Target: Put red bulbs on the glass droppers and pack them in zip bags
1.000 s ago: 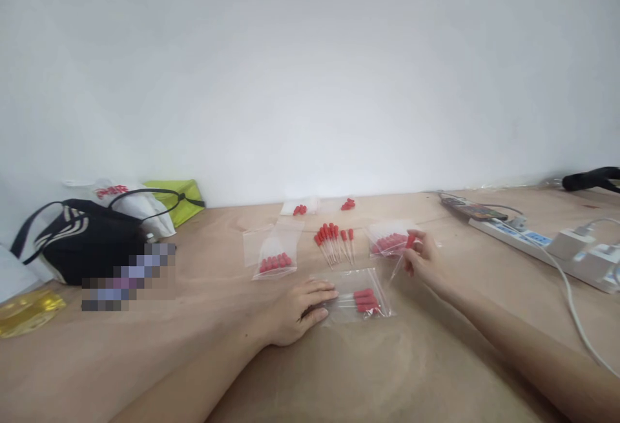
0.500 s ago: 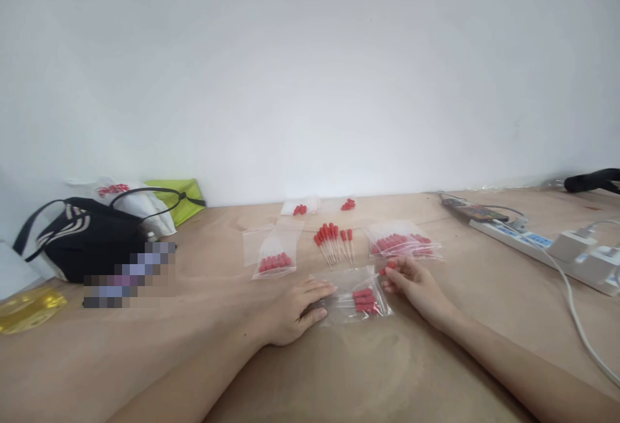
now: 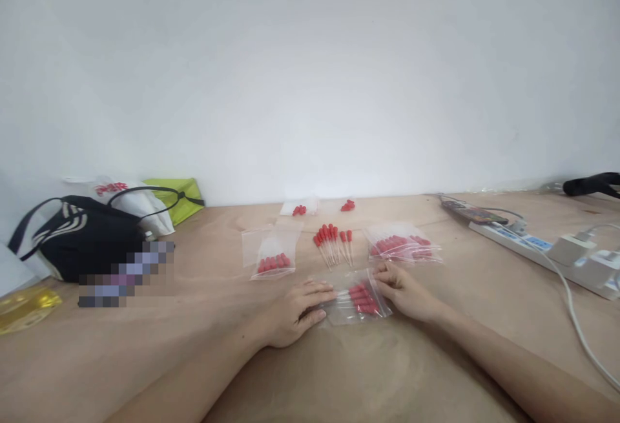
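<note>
A clear zip bag [image 3: 341, 313] lies flat in front of me, with several red-tipped droppers [image 3: 363, 297] inside. My left hand [image 3: 298, 310] rests on the bag's left end, fingers apart and holding nothing. At the bag's upper right edge is my right hand [image 3: 402, 290], its fingers pressed together; what they pinch is hidden. Beyond the bag, several loose droppers [image 3: 334, 245] lie fanned out. Another bag [image 3: 274, 261] with red tips sits to the left, and a stack of filled bags [image 3: 402, 242] to the right.
Two small groups of red caps [image 3: 299, 210] lie near the wall. A power strip [image 3: 547, 248] with chargers and a phone [image 3: 475, 213] are at right. At left stand a black bag [image 3: 92, 242], a green bag [image 3: 181, 203] and a yellow packet [image 3: 29, 310].
My right hand has moved left to the bag's edge. The red cap that showed in its fingers is now seen among the tips inside the bag. My left hand has stayed in place.
</note>
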The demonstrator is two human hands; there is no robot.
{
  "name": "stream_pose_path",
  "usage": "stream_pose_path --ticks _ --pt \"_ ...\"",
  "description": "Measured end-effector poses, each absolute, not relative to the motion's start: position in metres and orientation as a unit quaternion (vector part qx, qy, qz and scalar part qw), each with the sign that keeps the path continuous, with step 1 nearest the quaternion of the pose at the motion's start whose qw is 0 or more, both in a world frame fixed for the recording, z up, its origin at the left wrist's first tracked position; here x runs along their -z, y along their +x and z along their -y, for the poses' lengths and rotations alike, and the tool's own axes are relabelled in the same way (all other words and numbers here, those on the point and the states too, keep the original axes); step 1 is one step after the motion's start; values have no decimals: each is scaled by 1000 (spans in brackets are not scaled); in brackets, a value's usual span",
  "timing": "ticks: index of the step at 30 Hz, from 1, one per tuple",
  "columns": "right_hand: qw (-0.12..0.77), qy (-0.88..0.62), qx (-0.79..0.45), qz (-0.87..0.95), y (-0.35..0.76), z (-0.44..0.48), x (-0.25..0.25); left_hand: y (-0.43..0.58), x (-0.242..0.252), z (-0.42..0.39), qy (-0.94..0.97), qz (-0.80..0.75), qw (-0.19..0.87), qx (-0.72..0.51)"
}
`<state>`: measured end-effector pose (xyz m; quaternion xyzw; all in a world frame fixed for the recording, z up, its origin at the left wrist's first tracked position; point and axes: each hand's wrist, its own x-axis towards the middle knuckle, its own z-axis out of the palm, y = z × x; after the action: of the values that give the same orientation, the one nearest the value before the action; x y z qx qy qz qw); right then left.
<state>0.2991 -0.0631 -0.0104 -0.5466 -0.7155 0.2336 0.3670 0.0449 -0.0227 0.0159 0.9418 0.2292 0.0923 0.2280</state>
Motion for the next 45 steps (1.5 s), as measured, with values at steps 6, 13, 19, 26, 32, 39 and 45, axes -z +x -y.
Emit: stream_pose_path --ticks 6,13,19,26,32,39,45 --pt "312 -693 -121 638 299 29 -15 44 -14 21 943 -224 226 -95" --pt "253 -740 -121 612 261 -43 -16 43 -13 22 944 -216 224 -110" --pt "274 -738 -127 604 259 -56 -17 43 -14 23 944 -223 220 -101" --pt "506 -659 -176 529 311 14 -12 43 -15 24 939 -238 224 -110" --pt "651 -586 -296 381 326 59 18 43 -15 22 938 -242 227 -103" --pt "680 -548 -368 320 304 60 16 44 -16 22 936 -238 240 -102" --pt "697 -511 -393 314 298 63 14 43 -17 22 933 -242 245 -104"
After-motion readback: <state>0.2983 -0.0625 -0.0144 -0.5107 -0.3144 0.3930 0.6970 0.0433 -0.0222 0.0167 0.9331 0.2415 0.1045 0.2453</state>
